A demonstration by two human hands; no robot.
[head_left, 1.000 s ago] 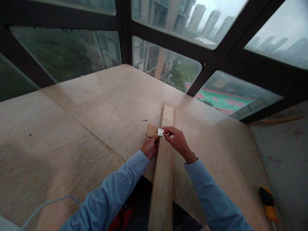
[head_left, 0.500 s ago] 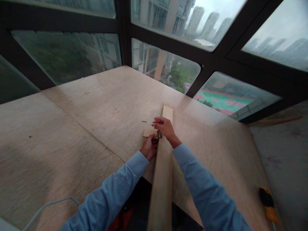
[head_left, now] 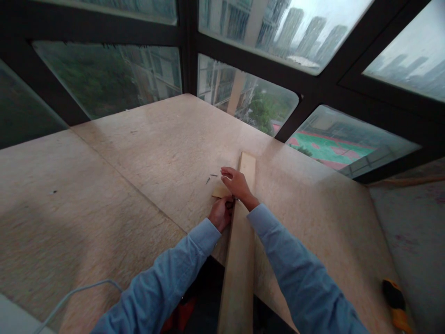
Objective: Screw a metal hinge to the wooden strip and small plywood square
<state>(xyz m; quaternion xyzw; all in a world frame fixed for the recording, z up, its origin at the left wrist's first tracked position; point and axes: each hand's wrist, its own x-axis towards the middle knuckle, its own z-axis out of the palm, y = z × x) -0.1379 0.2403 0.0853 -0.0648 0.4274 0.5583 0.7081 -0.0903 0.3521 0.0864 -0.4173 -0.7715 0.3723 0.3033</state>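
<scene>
A long pale wooden plank (head_left: 239, 260) lies on the plywood table (head_left: 146, 153) and reaches past its near edge toward me. A small wooden block (head_left: 219, 190) sits against the plank's left side. My left hand (head_left: 220, 214) is closed at the joint between block and plank, where the small metal hinge lies almost hidden under my hands. My right hand (head_left: 238, 184) crosses over the plank and the block. Its fingers are stretched out flat to the left, empty. They point at two small screws (head_left: 210, 178) lying on the table just beyond the fingertips.
Dark-framed windows rise right behind the table's far edges. A yellow and black tool (head_left: 395, 301) lies at the table's near right corner. A white cable (head_left: 73, 294) loops at the lower left. Something red (head_left: 181, 311) shows below the table's near edge.
My right hand has let go of the hinge and reached left across the plank toward the screws. My left hand has stayed at the joint. The view has shifted slightly.
</scene>
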